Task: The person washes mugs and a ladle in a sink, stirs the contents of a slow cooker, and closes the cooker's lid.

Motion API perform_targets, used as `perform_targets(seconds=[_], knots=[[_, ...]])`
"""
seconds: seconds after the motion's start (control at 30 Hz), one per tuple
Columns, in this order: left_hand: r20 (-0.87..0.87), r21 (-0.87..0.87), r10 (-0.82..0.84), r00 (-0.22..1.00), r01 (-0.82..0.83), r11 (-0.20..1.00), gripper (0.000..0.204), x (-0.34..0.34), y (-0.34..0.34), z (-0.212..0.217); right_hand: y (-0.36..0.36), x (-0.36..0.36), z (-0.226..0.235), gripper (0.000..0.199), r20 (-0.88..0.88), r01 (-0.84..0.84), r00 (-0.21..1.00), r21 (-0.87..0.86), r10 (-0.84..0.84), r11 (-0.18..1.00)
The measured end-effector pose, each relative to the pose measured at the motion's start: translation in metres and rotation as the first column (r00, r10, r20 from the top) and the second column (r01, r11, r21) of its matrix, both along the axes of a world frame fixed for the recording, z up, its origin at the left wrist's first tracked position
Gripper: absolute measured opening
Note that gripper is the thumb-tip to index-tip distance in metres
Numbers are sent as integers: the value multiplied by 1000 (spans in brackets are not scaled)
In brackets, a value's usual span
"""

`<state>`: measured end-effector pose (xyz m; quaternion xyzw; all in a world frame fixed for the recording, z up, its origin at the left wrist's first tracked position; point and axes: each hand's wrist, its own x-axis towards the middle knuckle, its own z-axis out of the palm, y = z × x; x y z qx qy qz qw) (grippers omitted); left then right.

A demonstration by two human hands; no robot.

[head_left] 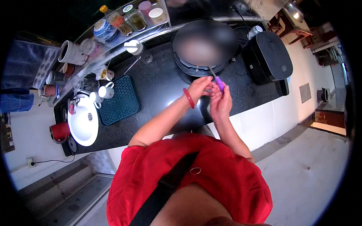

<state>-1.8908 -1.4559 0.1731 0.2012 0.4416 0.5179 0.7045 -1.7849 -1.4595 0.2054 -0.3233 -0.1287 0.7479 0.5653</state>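
Observation:
My right hand is closed on a slim tool with a purple handle. Its narrow grey shaft points up toward the rim of a round black pan-like appliance; whether it is a knife or another tool I cannot make out. Close beside it on the left is my left hand, its fingers loosely bent and partly apart, with nothing visible in them. A red bangle circles my left wrist. Much of the appliance's top is blurred. Both hands hover above the front part of the black countertop.
A black boxy appliance stands right of the round one. Leftward lie a dark teal drying mat, white mugs and a white basin. Several jars line the shelf behind, including a lidded glass jar. A red pot sits far left.

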Motion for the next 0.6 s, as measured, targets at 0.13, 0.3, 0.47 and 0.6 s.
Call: perform_targets(seconds=[0.13, 0.3, 0.47, 0.6], knots=[[116, 11, -5, 993, 3, 1000, 23, 4, 5, 16, -28, -5, -2, 28, 27, -82, 996, 101, 80, 991], [-10, -42, 182, 983, -182, 982, 18, -25, -6, 31, -32, 7, -16, 35, 716, -523, 670, 268, 196, 809], [-283, -24, 124, 951, -136, 990, 17, -71, -16, 38, 3, -8, -38, 43, 990, -760, 123, 138, -67, 636], [-358, -25, 34, 933, -46, 999, 19, -86, -18, 49, 30, -29, -50, 48, 999, -675, 13, 31, -30, 737]])
